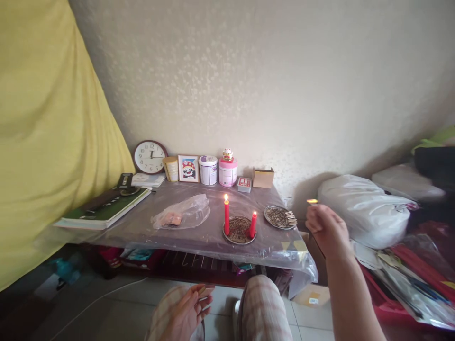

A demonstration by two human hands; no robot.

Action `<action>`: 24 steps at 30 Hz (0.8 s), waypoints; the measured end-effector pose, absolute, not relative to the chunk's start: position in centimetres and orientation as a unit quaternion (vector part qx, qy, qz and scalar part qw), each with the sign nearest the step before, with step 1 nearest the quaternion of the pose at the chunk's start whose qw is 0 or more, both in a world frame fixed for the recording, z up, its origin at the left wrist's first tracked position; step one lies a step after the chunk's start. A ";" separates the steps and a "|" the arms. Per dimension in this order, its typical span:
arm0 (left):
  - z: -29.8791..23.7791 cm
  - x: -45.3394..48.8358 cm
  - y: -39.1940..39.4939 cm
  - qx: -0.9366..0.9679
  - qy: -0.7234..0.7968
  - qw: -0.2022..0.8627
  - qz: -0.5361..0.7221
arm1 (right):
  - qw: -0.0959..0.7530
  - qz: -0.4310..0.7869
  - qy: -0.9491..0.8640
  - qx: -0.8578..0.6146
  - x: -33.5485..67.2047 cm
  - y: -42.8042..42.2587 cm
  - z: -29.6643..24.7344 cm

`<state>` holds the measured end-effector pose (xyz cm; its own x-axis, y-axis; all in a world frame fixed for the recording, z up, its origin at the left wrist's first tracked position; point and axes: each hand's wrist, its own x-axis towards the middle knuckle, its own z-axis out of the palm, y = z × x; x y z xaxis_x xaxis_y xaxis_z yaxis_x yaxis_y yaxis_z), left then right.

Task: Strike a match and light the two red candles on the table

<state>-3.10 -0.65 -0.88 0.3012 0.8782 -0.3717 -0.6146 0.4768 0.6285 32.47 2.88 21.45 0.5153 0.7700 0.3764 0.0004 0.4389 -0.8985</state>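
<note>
My right hand (327, 227) is raised beyond the table's right edge, fingers pinched on a match; a small flame (313, 201) burns at its tip, blurred by motion. Over my knee, my left hand (186, 310) is curled around a small matchbox (205, 292). On the table, a tall red candle (226, 219) and a shorter red candle (253, 226) stand upright and lit on a round metal plate (239, 242). A second metal plate (273, 224), nearer my right hand, carries dark bits and several matchsticks (291, 218).
A plastic bag (185, 213) with small boxes lies on the plastic-covered table (142, 232). A clock (150, 157), tins (208, 170) and a cardboard box (263, 178) line the wall. The yellow curtain (64, 118) hangs left; a stuffed white bag (362, 208) sits right.
</note>
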 end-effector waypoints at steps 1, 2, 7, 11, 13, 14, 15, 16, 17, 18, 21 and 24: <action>-1.1 -3.1 -0.6 0.190 0.350 0.785 0.475 | 0.713 0.224 -0.420 -0.514 33.1 2.9 21.1; -1.3 -3.0 -0.6 0.192 0.348 0.786 0.474 | 0.699 0.193 -0.416 -0.549 33.8 3.0 20.8; -1.6 -3.2 -0.4 0.201 0.341 0.792 0.465 | 0.739 0.202 -0.422 -0.485 36.1 2.4 20.0; -1.7 -3.5 -0.2 0.187 0.332 0.797 0.468 | 0.696 0.199 -0.428 -0.542 36.8 2.4 19.2; -1.9 -3.8 -0.2 0.181 0.323 0.802 0.469 | 0.699 0.188 -0.419 -0.548 37.1 2.5 18.6; -2.1 -3.9 -0.1 0.180 0.320 0.804 0.468 | 0.710 0.192 -0.415 -0.535 37.4 2.5 18.4; -2.2 -4.0 -0.1 0.179 0.319 0.806 0.465 | 0.723 0.203 -0.414 -0.515 37.6 2.5 18.2; -2.3 -4.1 -0.1 0.178 0.321 0.807 0.463 | 0.732 0.213 -0.413 -0.497 37.9 2.5 18.0; -2.3 -4.1 0.0 0.175 0.324 0.807 0.462 | 0.731 0.215 -0.416 -0.496 38.1 2.5 17.7; -2.4 -4.2 0.0 0.173 0.328 0.806 0.461 | 0.719 0.207 -0.422 -0.512 38.2 2.5 17.4; -2.6 -4.2 0.2 0.174 0.338 0.807 0.452 | 0.655 0.142 -0.425 -0.608 38.3 2.6 16.4; -2.8 -4.3 0.3 0.184 0.341 0.810 0.441 | 0.678 0.164 -0.395 -0.598 37.8 2.1 16.3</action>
<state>-4.29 0.33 -2.83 0.3783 0.8394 -0.3903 -0.5886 0.5435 0.5984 37.80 2.14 16.31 0.6336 0.6949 0.3401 0.2509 0.2313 -0.9400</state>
